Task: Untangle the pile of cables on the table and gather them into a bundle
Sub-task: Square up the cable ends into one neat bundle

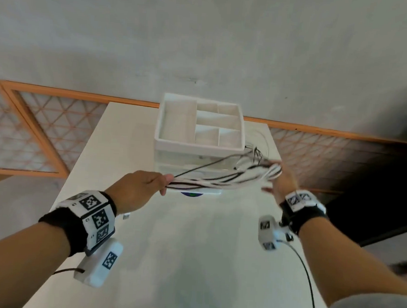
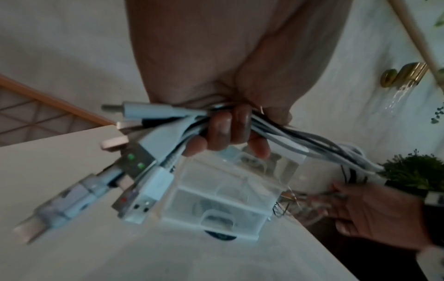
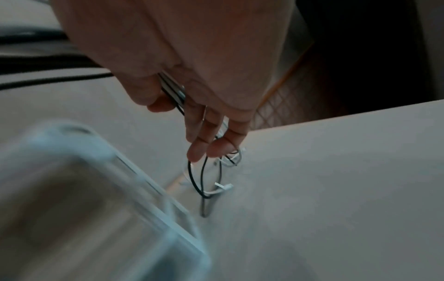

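Note:
Several black and white cables (image 1: 220,178) stretch in the air between my two hands, in front of the organiser. My left hand (image 1: 166,185) grips one end of the bundle, fingers (image 2: 225,133) curled round it, and the USB plugs (image 2: 139,190) fan out past the fist. My right hand (image 1: 273,177) is blurred at the other end. There the cables run between the thumb and the long fingers (image 3: 204,129). Their loose ends (image 3: 211,182) dangle in loops just above the table (image 3: 336,190).
A white compartment organiser (image 1: 198,145) with clear drawers (image 2: 223,199) stands at the back middle of the white table (image 1: 191,260). A dark round thing (image 1: 191,194) shows under its front. The table's right edge (image 1: 276,148) is close to my right hand. A green plant (image 2: 415,171) stands beyond.

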Demonstrator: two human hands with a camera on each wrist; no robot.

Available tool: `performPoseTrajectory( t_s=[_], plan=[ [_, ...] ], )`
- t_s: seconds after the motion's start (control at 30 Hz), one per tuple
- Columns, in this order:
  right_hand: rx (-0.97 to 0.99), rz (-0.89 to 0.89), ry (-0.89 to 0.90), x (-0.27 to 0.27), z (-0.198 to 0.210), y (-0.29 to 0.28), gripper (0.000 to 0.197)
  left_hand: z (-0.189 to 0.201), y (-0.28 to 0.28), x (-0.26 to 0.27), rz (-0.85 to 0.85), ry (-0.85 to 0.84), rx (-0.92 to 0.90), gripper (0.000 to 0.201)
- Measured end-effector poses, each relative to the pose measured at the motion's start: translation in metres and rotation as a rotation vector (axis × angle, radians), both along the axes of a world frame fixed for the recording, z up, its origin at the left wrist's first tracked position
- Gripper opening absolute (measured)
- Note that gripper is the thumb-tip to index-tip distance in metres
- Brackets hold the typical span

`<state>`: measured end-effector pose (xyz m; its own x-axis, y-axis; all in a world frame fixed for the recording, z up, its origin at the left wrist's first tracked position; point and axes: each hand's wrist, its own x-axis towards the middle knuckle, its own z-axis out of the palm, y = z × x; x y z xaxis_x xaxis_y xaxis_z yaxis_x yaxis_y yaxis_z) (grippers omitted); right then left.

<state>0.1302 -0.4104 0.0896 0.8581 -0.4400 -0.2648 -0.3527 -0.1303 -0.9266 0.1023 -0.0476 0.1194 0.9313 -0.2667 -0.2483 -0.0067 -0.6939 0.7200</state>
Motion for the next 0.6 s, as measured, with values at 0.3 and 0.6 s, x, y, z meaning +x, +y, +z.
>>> performPoseTrajectory(
  t_s=[0.3, 0.6],
  plan=[
    [-0.704, 0.530, 0.614, -0.093, -0.070, -0.018, 0.083, -0.014, -0.001, -0.028, -0.064, 0.006, 0.169, 0.057],
    [-0.587, 0.773, -0.009, -0.127, 0.001, 0.126, 0.063, -0.003, -0.022, -0.058, -0.348, 0.031, 0.127, 0.034]
  ],
)
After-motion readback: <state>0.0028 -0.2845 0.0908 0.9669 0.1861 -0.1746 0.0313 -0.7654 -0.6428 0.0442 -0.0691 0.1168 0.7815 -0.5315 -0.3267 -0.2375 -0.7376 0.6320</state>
